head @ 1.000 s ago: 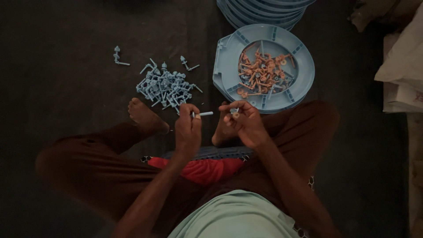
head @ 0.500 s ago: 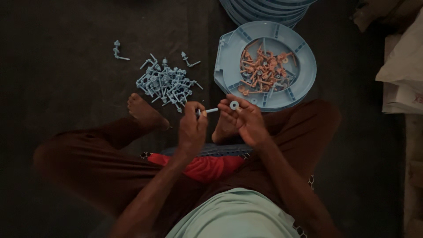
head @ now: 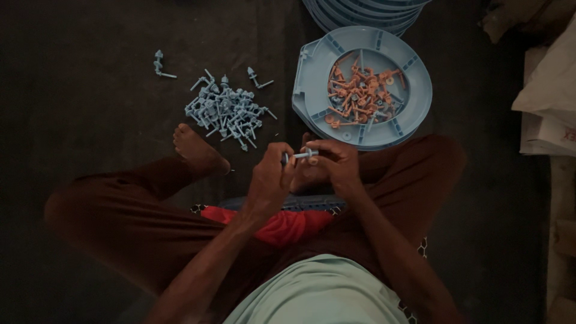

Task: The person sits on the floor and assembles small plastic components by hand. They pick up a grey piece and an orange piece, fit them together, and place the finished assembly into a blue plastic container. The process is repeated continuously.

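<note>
Both hands gripped one small blue bolt (head: 302, 155), its long axis level between left hand (head: 270, 180) and right hand (head: 336, 163), just below the blue tray (head: 312, 78).

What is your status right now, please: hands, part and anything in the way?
Left hand and right hand both pinching one small blue peg. Blue peg pile on floor ahead-left; orange pieces in blue tray. Nothing between the hands.
</note>
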